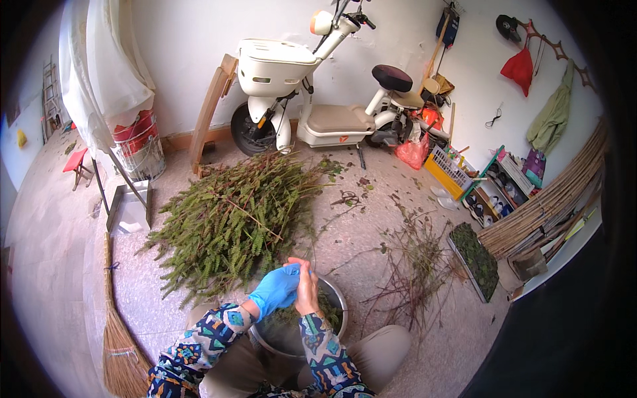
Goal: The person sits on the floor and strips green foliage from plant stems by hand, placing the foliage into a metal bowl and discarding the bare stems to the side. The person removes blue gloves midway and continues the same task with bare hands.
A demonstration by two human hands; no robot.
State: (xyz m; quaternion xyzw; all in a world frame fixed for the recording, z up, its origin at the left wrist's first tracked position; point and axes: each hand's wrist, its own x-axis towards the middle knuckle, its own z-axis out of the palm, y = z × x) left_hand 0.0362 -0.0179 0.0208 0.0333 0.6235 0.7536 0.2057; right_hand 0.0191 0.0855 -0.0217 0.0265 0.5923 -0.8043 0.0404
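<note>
My left hand (276, 291), in a blue glove, meets my bare right hand (307, 290) above a round metal basin (343, 303). The hands touch at the fingers; whether anything is between them is hidden. Green leafy bits lie inside the basin, between my knees. Beyond the hands a large heap of leafy green stems (234, 214) spreads over the floor. To the right lies a looser pile of thin, mostly bare stems (408, 278). A pair of scissors (347, 199) rests on the floor past the basin, among scattered leaves.
A straw broom (119, 348) and a metal dustpan (130, 209) are on the left. An electric scooter (333, 119) stands by the wall. At right are a tray of dark leaves (475, 258), bundled canes (542, 199) and a shoe rack (497, 191).
</note>
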